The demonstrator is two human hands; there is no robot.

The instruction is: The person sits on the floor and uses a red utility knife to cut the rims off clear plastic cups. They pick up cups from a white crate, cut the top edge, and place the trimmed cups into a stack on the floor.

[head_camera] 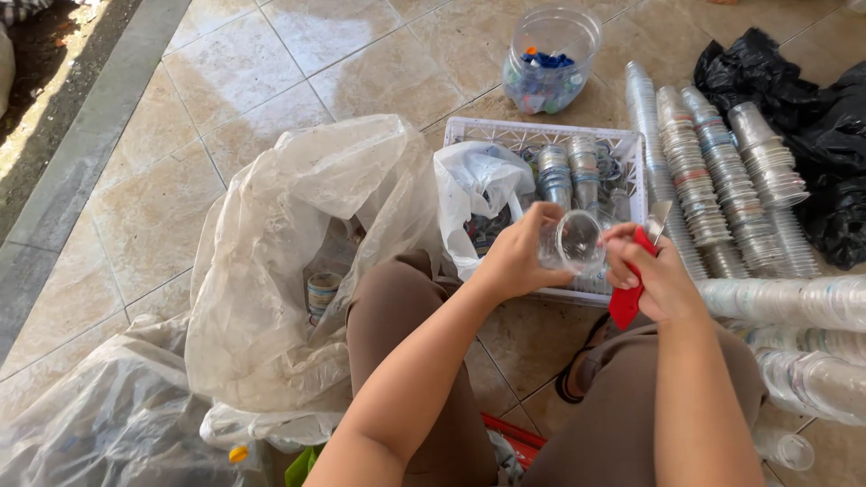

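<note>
A big clear plastic sack [298, 271] fills the left centre of the frame, its mouth open. Stacks of clear cups [722, 180] lie at the right, beside a black bag [812, 117]. A white crate [541, 135] sits upper centre, with a clear jar [550, 59] of coloured caps above it. At centre, my left hand [514, 261] is closed around a clear cup [575, 242], over the crate's near edge. My right hand [654, 275] grips a red-handled knife [629, 298], blade at the cup's rim.
</note>
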